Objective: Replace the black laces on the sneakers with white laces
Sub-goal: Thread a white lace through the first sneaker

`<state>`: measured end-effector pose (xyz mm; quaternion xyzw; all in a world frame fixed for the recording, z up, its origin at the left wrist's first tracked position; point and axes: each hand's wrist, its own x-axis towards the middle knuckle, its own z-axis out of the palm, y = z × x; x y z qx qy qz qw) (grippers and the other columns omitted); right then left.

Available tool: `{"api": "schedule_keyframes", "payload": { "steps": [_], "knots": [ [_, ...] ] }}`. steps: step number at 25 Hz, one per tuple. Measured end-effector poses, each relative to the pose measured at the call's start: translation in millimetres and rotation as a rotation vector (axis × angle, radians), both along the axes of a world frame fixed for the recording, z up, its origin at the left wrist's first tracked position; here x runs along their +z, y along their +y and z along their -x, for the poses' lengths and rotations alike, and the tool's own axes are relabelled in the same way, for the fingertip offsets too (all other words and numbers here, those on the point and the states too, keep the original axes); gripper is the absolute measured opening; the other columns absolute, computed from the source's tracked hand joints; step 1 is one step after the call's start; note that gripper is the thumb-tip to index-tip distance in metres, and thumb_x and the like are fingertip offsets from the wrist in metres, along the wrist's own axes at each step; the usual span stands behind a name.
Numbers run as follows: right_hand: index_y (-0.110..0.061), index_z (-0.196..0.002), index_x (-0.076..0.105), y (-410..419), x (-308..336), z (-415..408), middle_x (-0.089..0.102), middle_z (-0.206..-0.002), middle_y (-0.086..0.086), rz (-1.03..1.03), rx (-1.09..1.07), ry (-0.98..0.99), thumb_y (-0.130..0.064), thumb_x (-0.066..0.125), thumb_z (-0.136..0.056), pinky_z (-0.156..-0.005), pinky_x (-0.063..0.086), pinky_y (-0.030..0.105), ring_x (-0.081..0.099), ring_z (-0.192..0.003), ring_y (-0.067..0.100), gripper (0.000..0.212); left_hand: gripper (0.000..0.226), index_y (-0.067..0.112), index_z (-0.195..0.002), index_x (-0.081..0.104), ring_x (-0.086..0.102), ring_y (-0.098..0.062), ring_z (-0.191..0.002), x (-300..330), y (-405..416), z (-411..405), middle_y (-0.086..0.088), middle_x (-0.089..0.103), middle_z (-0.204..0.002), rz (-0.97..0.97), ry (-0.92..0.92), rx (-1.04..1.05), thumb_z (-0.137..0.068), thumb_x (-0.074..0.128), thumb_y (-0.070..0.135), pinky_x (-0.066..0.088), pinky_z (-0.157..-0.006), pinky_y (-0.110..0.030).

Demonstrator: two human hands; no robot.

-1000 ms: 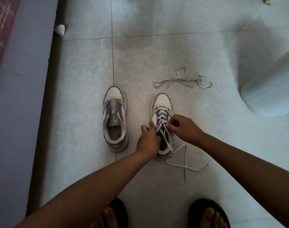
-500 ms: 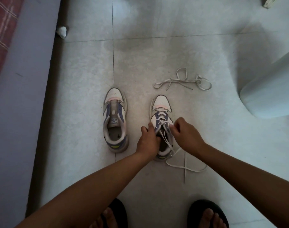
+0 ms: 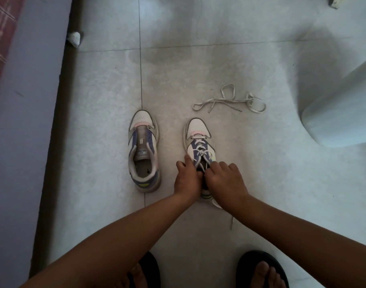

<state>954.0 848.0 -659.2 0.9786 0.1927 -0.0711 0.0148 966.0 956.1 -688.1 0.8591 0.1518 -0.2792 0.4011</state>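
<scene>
Left hand (image 3: 187,179): curled on the collar of the right sneaker (image 3: 199,146), gripping it.
Right hand (image 3: 225,179): fingers bent down at the white lace (image 3: 200,151), looks like pinching it.
Lace: crisscrossed up the eyelets, tail (image 3: 232,222) trailing on the near floor (image 3: 107,100).
Left sneaker (image 3: 143,150): just left, no lace in it.
Spare lace (image 3: 230,101): loose, farther right.
Sandals (image 3: 261,269): near edge.
</scene>
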Motion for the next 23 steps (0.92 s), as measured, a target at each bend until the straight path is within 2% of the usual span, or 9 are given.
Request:
{"api": "schedule_keyframes", "payload": {
  "steps": [2, 4, 5, 7, 9, 13, 16, 20, 23],
  "knots": [
    [-0.011, -0.078, 0.07, 7, 5, 3, 0.065, -0.073, 0.007, 0.096, 0.159, -0.026, -0.02, 0.078, -0.059, -0.055, 0.045, 0.028, 0.06, -0.064, 0.022, 0.023, 0.052, 0.008, -0.143, 0.02, 0.051, -0.037, -0.107, -3, 0, 2, -0.021, 0.036, -0.132, -0.014, -0.052, -0.05, -0.096, 0.04, 0.012, 0.042, -0.085, -0.035],
    [-0.002, -0.116, 0.059, 14, 5, 4, 0.061, -0.107, 0.013, 0.157, 0.189, 0.085, -0.022, 0.064, -0.081, -0.076, 0.044, 0.035, 0.057, -0.097, 0.027, 0.04, 0.051, 0.008, -0.142, 0.021, 0.05, -0.036, -0.109, -10, 2, 7, -0.022, 0.038, -0.132, -0.024, -0.09, -0.108, -0.096, 0.042, 0.009, 0.038, -0.082, -0.032],
    [-0.001, -0.126, 0.05, 15, 3, 4, 0.055, -0.118, 0.014, 0.187, 0.206, 0.113, -0.021, 0.056, -0.088, -0.082, 0.041, 0.037, 0.051, -0.108, 0.029, 0.043, 0.042, 0.012, -0.138, 0.028, 0.053, -0.033, -0.105, -11, 3, 6, -0.018, 0.044, -0.127, -0.043, -0.089, -0.087, -0.098, 0.041, 0.018, 0.039, -0.082, -0.033],
    [-0.01, -0.114, 0.061, 12, 17, 3, 0.062, -0.109, 0.007, 0.146, 0.273, 0.117, -0.027, 0.064, -0.08, -0.075, 0.045, 0.03, 0.057, -0.1, 0.023, 0.039, 0.032, 0.018, -0.119, 0.04, 0.058, -0.024, -0.091, -9, 4, 4, -0.009, 0.058, -0.109, -0.126, -0.114, -0.037, -0.099, 0.034, 0.042, 0.042, -0.081, -0.036],
    [-0.022, -0.082, 0.071, 6, 29, 6, 0.067, -0.084, -0.003, 0.082, 0.352, 0.125, -0.035, 0.077, -0.06, -0.059, 0.046, 0.023, 0.063, -0.076, 0.015, 0.027, 0.036, 0.016, -0.126, 0.038, 0.057, -0.027, -0.096, -7, 4, 1, -0.01, 0.055, -0.115, -0.07, -0.104, -0.009, -0.098, 0.036, 0.039, 0.044, -0.087, -0.039],
    [-0.013, -0.111, 0.057, -1, 29, 13, 0.057, -0.113, 0.007, 0.081, 0.411, 0.282, -0.02, 0.049, -0.089, -0.08, 0.044, 0.034, 0.054, -0.101, 0.025, 0.025, 0.046, 0.009, -0.135, 0.032, 0.056, -0.035, -0.102, -2, 2, 0, -0.019, 0.048, -0.124, 0.028, -0.017, 0.108, -0.098, 0.033, 0.037, 0.043, -0.095, -0.049],
    [-0.013, -0.105, 0.059, -2, 22, 9, 0.058, -0.106, 0.006, -0.052, 0.223, 0.237, -0.027, 0.049, -0.093, -0.077, 0.042, 0.033, 0.054, -0.096, 0.023, 0.021, 0.054, 0.017, -0.145, 0.022, 0.054, -0.034, -0.099, 1, 4, -3, -0.015, 0.038, -0.125, 0.071, 0.049, 0.051, -0.096, 0.04, 0.032, 0.045, -0.094, -0.043],
    [-0.006, -0.086, 0.057, -5, 18, 9, 0.055, -0.09, 0.007, -0.607, -0.409, 0.495, -0.02, 0.045, -0.096, -0.072, 0.038, 0.03, 0.049, -0.08, 0.019, 0.021, 0.052, 0.021, -0.138, 0.031, 0.052, -0.033, -0.102, -2, 13, -7, -0.011, 0.035, -0.12, 0.103, 0.07, -0.015, -0.09, 0.051, 0.027, 0.051, -0.087, -0.046],
    [-0.006, -0.083, 0.064, -6, 16, 6, 0.064, -0.086, 0.01, -0.645, -0.57, 0.629, -0.019, 0.049, -0.091, -0.073, 0.045, 0.035, 0.057, -0.08, 0.023, 0.022, 0.049, 0.018, -0.131, 0.037, 0.053, -0.032, -0.1, -3, 17, -1, -0.007, 0.034, -0.115, 0.129, 0.067, -0.056, -0.087, 0.058, 0.024, 0.054, -0.082, -0.045]
  ]
}}
